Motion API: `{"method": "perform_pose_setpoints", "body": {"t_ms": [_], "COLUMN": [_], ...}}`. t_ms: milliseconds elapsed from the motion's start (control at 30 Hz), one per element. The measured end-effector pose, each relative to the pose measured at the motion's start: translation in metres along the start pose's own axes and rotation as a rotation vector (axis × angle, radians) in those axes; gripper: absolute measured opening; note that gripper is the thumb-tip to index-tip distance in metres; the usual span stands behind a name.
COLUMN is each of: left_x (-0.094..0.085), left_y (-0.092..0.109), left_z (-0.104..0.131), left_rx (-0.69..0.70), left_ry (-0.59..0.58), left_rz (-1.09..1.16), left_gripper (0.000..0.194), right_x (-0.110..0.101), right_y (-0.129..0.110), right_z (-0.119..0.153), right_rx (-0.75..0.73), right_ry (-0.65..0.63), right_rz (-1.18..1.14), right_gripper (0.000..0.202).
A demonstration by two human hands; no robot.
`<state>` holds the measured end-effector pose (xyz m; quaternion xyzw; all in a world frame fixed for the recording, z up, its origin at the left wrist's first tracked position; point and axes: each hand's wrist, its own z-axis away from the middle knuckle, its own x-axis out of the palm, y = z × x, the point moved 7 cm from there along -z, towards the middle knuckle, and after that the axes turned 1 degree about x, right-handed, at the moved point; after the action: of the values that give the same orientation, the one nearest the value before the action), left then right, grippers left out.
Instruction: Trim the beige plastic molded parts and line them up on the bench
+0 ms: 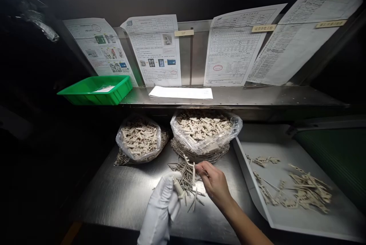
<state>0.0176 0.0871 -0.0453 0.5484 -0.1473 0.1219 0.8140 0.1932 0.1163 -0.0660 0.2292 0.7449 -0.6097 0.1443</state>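
My left hand [164, 203], in a white glove, is closed on a beige plastic part [178, 188] that sticks out between thumb and fingers. To its right, my bare right hand [213, 182] pinches a thin, branched beige piece [193, 172]. Beneath and between the hands lies a loose pile of thin sticks [184, 178] on the metal table [114, 195]. Just behind the pile stands a clear plastic bag [236, 125] full of small beige parts. A smaller filled bag [121, 142] is to its left.
At the right, a grey tray [253, 188] holds branched beige pieces [309, 191]. A metal shelf [257, 95] crosses behind the bags, bearing a green bin [114, 94] and folded white paper [180, 92]. Printed sheets [156, 47] hang above it. A green surface [334, 153] lies beyond the tray.
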Motion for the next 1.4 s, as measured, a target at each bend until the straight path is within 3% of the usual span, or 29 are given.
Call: {"method": "perform_pose_setpoints", "body": {"t_ms": [133, 233, 433, 567, 667, 833, 1067, 1267, 1400], "left_x": [-0.006, -0.005, 0.011, 0.023, 0.028, 0.029, 0.030, 0.030, 0.028], "left_y": [0.014, 0.012, 0.008, 0.004, 0.005, 0.010, 0.016, 0.017, 0.016], "left_z": [0.003, 0.007, 0.017, 0.022, 0.026, 0.030, 0.030, 0.028, 0.026], "left_rx": [0.041, -0.009, -0.028, -0.018, -0.011, -0.004, 0.002, -0.009, -0.011], "left_ry": [0.033, 0.006, -0.070, -0.101, -0.121, -0.134, -0.130, -0.130, -0.127], "left_rz": [0.127, 0.203, 0.046, -0.017, -0.048, -0.067, -0.087, -0.103, -0.109], "left_gripper": [0.051, 0.045, 0.037, 0.032, 0.034, 0.035, 0.029, 0.034, 0.034], "right_x": [0.006, 0.003, -0.019, -0.030, -0.036, -0.040, -0.042, -0.042, -0.043], "right_y": [0.029, 0.028, -0.037, -0.088, -0.106, -0.113, -0.114, -0.115, -0.116], "right_z": [-0.006, -0.003, 0.015, 0.030, 0.036, 0.038, 0.042, 0.035, 0.035], "right_rx": [0.071, 0.069, -0.103, -0.345, -0.472, -0.536, -0.532, -0.575, -0.609], "right_ry": [0.010, 0.016, -0.040, -0.033, 0.017, 0.085, 0.073, 0.078, 0.087], "right_rz": [0.126, 0.166, 0.108, 0.007, 0.017, 0.079, 0.086, 0.161, 0.167], "right_gripper": [0.034, 0.041, 0.044, 0.047, 0.047, 0.046, 0.037, 0.050, 0.042]}}
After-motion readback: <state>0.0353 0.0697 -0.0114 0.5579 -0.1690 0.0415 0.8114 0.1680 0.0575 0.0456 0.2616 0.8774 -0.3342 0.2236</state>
